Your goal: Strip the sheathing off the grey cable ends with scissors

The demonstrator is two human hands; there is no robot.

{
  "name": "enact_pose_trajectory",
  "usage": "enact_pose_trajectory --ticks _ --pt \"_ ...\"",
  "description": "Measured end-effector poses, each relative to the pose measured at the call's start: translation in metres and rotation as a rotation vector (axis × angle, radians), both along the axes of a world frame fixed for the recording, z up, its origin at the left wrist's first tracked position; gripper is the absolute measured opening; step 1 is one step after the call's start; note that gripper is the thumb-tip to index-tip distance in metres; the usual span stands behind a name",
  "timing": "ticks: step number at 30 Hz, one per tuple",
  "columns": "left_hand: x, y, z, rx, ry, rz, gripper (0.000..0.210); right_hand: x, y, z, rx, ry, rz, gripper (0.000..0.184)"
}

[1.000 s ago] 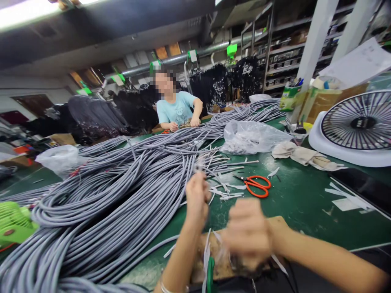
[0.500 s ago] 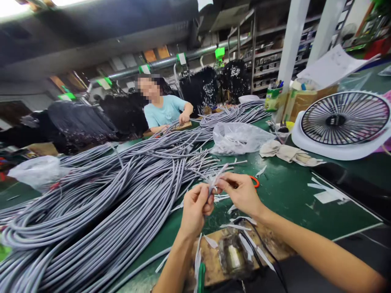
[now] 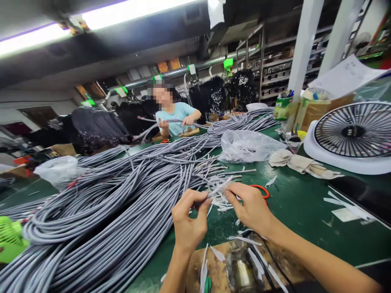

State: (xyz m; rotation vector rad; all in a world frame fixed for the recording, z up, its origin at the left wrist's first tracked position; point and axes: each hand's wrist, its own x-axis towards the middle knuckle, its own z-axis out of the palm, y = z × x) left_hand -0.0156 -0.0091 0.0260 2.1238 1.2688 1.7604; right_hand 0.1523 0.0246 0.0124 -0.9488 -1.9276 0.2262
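Observation:
My left hand (image 3: 190,221) pinches a grey cable (image 3: 208,196) between thumb and forefinger, close to its stripped, whitish end (image 3: 222,186). At that pale end the fingers of my right hand (image 3: 250,204) are closed on whitish wrapping; the exact grip is blurred. White scraps (image 3: 224,203) lie just behind and below my fingers. To the left a large pile of grey cables (image 3: 122,211) spreads over the green table, with many cut ends pointing toward my hands. An orange scissor handle (image 3: 265,191) rests just beyond my right hand.
Below my hands a wooden board (image 3: 195,270) bears a metal pot (image 3: 242,270), white strips and a black cord. A plastic bag (image 3: 250,146), cloth gloves (image 3: 301,162) and a white fan (image 3: 351,132) stand farther back. Across the table a person (image 3: 174,114) holds cables.
My view has tilted up and shifted left. The left hand's grip has opened out into a thumb-and-forefinger pinch, and my hands are slightly farther apart. The co-worker has lifted cables.

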Motion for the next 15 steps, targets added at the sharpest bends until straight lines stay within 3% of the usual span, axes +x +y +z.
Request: enact_pose_trajectory --ticks 3,6,15 --pt "0.0048 -0.0021 -0.0009 0.03 0.057 0.035 0.01 -0.0065 -0.0108 -0.0013 0.238 0.01 -0.022 0.017" --pt "0.0071 -0.0029 -0.0026 0.046 0.081 0.06 0.011 -0.0054 -0.0124 -0.0001 0.37 -0.015 -0.073 0.014" --pt "0.0085 -0.0007 -0.0037 0.134 0.181 0.076 0.013 -0.0003 -0.0132 0.0028 0.435 -0.129 -0.153 0.012"
